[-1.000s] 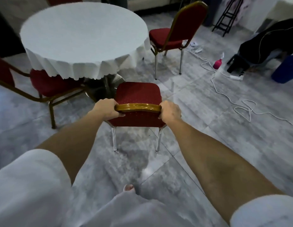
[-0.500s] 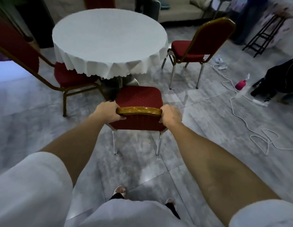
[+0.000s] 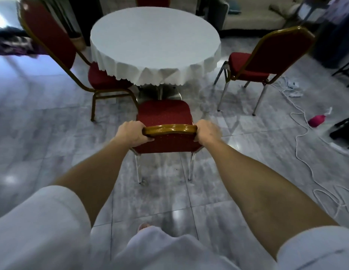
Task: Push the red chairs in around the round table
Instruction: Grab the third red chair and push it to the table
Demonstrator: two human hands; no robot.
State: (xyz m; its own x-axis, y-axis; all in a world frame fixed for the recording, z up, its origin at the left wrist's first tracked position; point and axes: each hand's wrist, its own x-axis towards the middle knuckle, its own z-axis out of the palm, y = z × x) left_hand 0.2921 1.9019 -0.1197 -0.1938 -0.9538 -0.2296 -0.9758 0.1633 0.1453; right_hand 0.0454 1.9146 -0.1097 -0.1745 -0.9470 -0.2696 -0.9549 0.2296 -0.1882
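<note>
A round table point(image 3: 154, 38) under a white cloth stands ahead of me. Right in front of me is a red chair point(image 3: 163, 112) with a gold-rimmed back, its seat facing the table's metal base. My left hand point(image 3: 133, 132) grips the left end of the back's top rail and my right hand point(image 3: 207, 131) grips the right end. A second red chair point(image 3: 52, 41) stands at the table's left with its seat partly under the cloth. A third red chair point(image 3: 253, 61) stands clear of the table on the right. A fourth chair's back point(image 3: 152, 1) shows behind the table.
A white cable point(image 3: 304, 158) winds over the tiled floor on the right, beside a pink spray bottle point(image 3: 316, 120) and a dark object point(image 3: 343, 129). A light sofa point(image 3: 253, 18) runs along the back wall. My foot point(image 3: 143, 226) is on the floor below the chair.
Both hands stay on the chair's back. The view has swung so that the table sits straight ahead, and the chair's seat front is now nearer the table's base.
</note>
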